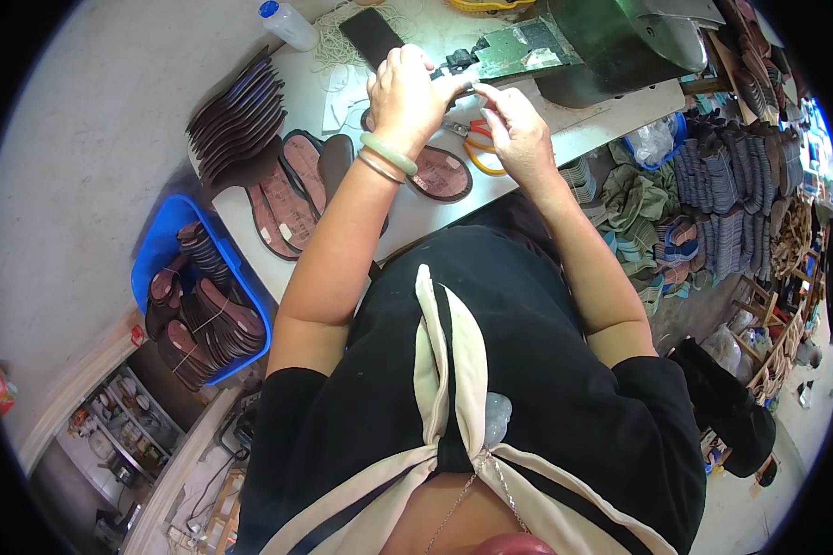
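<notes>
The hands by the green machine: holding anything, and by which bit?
Can't tell: the left hand and right hand nearly meet at the fingers, but anything pinched there is too small to make out.

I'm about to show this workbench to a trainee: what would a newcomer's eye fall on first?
Probably the bulky green machine at the far right of the white table, with the left hand and right hand close together near its narrow end. Next might come the blue basket beside the table's left side, holding bundled dark soles, and the fanned stack of dark brown soles at the table's left edge.
</notes>
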Motion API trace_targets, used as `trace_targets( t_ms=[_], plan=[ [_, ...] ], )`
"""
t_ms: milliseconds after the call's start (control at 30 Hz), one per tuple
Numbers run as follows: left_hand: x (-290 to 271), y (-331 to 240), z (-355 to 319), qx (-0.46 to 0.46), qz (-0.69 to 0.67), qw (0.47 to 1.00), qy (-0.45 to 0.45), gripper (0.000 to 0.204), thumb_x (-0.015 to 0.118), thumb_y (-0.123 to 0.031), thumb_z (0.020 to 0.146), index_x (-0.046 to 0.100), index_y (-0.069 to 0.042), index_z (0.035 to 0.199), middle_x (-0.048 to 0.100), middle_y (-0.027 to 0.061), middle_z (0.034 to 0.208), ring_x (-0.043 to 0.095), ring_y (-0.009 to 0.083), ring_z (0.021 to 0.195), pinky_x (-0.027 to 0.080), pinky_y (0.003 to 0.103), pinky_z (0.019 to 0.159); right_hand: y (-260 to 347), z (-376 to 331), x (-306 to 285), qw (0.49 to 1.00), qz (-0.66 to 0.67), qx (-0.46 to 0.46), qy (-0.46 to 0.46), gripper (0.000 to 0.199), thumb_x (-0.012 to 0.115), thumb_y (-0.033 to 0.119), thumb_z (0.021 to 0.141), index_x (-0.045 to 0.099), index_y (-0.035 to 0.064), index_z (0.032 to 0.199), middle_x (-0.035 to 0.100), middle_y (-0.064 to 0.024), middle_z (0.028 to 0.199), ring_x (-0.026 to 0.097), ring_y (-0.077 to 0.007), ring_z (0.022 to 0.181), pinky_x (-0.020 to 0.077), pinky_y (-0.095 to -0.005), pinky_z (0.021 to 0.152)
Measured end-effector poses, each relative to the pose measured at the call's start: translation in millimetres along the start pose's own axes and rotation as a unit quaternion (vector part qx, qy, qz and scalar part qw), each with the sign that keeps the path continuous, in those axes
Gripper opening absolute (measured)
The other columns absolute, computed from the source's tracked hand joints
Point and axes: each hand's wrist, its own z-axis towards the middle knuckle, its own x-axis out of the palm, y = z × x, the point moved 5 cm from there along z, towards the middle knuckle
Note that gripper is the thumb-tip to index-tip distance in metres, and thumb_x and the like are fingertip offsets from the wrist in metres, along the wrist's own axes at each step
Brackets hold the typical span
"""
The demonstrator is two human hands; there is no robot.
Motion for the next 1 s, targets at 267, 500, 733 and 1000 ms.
trace_targets(
  t_ms=[267, 500, 733, 1000],
  plan=[
    [8.5, -1.4, 4.2, -0.022, -0.002, 1.0, 0.0, 0.051, 0.082, -0.043, 0.064, 0.057, -0.006, 0.089, 0.059, 0.0127, 0.094, 0.057, 0.0321, 0.094, 0.042, 0.043, 0.083, -6.1, -1.8, -6.7, 1.0, 0.005, -0.002, 0.006, 0.029, 0.057, -0.002, 0.085, 0.062, 0.0049, 0.112, 0.058, -0.0109, 0.087, 0.06, -0.023, 0.077, 0.0488, -0.0297, 0.071],
    [6.6, -4.7, 9.4, -0.03, 0.019, 0.999, 0.019, 0.054, 0.082, -0.045, 0.062, 0.057, -0.006, 0.089, 0.06, 0.013, 0.095, 0.057, 0.032, 0.094, 0.042, 0.044, 0.083, -2.6, -11.2, -2.7, 1.0, 0.013, 0.009, 0.019, 0.028, 0.056, -0.003, 0.085, 0.062, 0.004, 0.111, 0.059, -0.0118, 0.089, 0.061, -0.0234, 0.08, 0.0491, -0.0312, 0.072],
    [2.0, 7.2, 2.0, 0.0, -0.012, 1.0, -0.013, 0.056, 0.082, -0.047, 0.063, 0.055, -0.004, 0.089, 0.06, 0.0135, 0.092, 0.058, 0.0305, 0.09, 0.046, 0.04, 0.078, -0.3, -17.2, -4.2, 1.0, 0.014, 0.003, 0.025, 0.027, 0.057, -0.003, 0.084, 0.062, 0.0035, 0.11, 0.059, -0.0117, 0.088, 0.061, -0.0234, 0.08, 0.0488, -0.0305, 0.072],
    [-17.5, 38.8, -50.9, -0.006, -0.096, 0.994, -0.043, 0.026, 0.075, -0.02, 0.074, 0.062, -0.008, 0.093, 0.055, 0.006, 0.084, 0.055, 0.0218, 0.079, 0.046, 0.035, 0.073, -7.9, 0.5, -8.6, 0.999, 0.041, 0.013, -0.015, 0.016, 0.062, 0.005, 0.083, 0.069, 0.0059, 0.098, 0.059, -0.0096, 0.083, 0.061, -0.0241, 0.074, 0.0484, -0.0317, 0.067]
  ],
)
